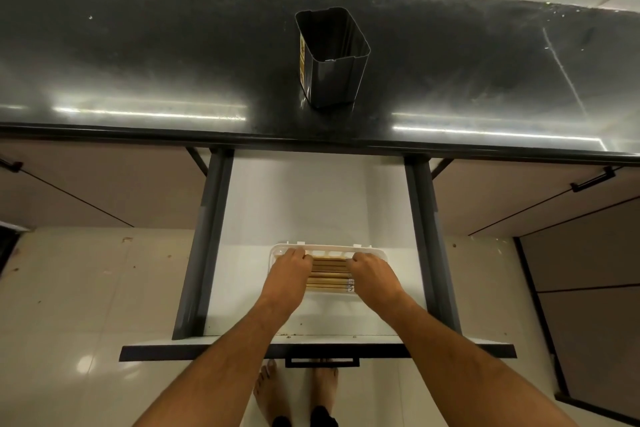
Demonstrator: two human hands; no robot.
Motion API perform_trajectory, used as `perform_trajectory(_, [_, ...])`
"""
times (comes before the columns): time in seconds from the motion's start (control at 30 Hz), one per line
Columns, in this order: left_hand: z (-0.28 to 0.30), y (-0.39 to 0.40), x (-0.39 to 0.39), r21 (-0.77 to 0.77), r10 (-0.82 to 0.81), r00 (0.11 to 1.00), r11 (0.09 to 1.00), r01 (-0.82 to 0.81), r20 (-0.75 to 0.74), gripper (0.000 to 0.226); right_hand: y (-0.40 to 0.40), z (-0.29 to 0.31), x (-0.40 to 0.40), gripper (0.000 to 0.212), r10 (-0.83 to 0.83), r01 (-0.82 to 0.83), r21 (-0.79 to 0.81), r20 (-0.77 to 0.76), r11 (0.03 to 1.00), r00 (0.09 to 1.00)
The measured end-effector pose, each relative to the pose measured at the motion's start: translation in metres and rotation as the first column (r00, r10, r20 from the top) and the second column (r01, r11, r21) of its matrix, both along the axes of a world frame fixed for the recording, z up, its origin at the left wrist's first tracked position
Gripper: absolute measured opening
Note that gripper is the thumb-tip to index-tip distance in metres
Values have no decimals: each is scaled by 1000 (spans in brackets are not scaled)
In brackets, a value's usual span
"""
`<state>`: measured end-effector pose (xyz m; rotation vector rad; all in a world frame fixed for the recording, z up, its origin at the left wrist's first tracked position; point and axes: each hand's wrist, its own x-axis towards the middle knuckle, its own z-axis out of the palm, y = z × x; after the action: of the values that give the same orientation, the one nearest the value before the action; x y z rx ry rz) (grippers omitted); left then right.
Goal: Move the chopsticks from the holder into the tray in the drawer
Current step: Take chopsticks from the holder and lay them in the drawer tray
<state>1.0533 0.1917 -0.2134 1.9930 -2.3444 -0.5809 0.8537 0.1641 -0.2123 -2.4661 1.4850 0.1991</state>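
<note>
— Start with the big stuff. What are you looking at?

— A dark countertop (138, 55) across the upper half of the frame. Below it, at centre, the drawer (311, 204) is pulled right out, white inside, its handle at the lower middle above a pair of bare feet.

— And the holder?

— The black holder (330, 62) stands upright at upper centre on the counter. From here its mouth looks empty.

— So the chopsticks are down already?

— Looks that way. The chopsticks (329, 272) lie side by side, running left to right, in the white tray (327, 248) at the lower centre of the drawer floor.

— What should be done with them now?

— I'd say square the bundle: press the ends in evenly from both sides so the sticks sit flat and parallel, none riding over the tray's rim, and keep the tray from sliding.

— How are the hands set?

— Both forearms reach in from the bottom edge. The left hand (289, 269) covers the left ends, fingers curled down over them; the right hand (372, 270) does the same on the right ends. Both appear to grip the sticks, though the fingertips are hidden under the knuckles.
</note>
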Motion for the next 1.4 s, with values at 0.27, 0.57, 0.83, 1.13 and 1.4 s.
perform_trajectory(0.27, [9,-5,9,-156,540,605,658,-737,-585,20,-5,19,-13,16,-658,815,96,647,571,385])
perform_trajectory(0.57, [-1,-13,12,471,913,106,300,-830,-395,35,-4,6,-13,48,-929,802,593,331,66,-168])
perform_trajectory(0.83, [1,-13,12,465,914,125,310,-829,-386,35,-4,7,-7,46,-941,833,540,329,121,-77])
perform_trajectory(1.13, [-2,-10,11,400,902,191,351,-847,-387,38,-5,6,-4,43,-942,840,520,333,152,-35])
perform_trajectory(1.4, [-3,-7,14,413,887,227,397,-820,-402,39,-1,2,-5,43,-933,838,471,340,275,115])
